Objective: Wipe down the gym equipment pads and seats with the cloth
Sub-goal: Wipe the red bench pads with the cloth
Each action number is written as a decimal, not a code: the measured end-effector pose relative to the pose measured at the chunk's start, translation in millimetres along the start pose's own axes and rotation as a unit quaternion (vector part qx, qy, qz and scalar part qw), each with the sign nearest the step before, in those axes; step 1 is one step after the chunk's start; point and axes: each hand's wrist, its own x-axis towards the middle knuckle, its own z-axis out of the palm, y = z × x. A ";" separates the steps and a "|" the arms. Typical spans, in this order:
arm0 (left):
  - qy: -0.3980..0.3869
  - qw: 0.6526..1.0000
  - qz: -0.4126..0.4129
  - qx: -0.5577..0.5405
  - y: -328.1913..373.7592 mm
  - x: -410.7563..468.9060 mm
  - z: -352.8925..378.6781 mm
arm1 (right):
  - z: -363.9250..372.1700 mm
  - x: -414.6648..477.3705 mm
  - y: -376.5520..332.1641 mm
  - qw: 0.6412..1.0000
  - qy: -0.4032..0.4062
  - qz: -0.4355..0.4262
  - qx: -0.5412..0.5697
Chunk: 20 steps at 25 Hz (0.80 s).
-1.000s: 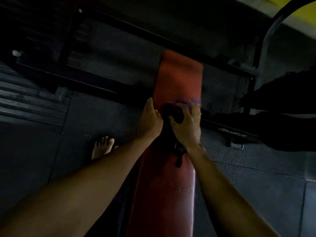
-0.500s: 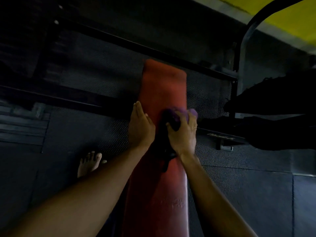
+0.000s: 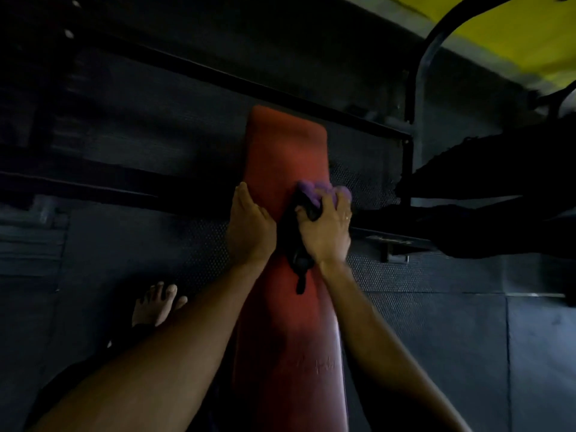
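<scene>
A long red bench pad runs away from me down the middle of the view. My right hand grips a bunched purple and black cloth and presses it on the pad's right side, a dark tail of cloth trailing back beside the wrist. My left hand rests on the pad's left edge with straight fingers, close beside the cloth.
Dark rubber floor mats lie on both sides of the bench. A bare foot stands on the floor at the left. Black metal frame bars and a dark machine stand at the right. A yellow wall shows top right.
Both hands have slid a little farther along the pad, and more purple cloth shows beyond my right fingers. The camera view has shifted, bringing more yellow wall into sight.
</scene>
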 end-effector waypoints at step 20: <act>0.013 0.999 0.027 0.042 6.8 27.8 12.4 | 34.0 131.2 -68.8 0.937 -0.179 -0.296 -0.050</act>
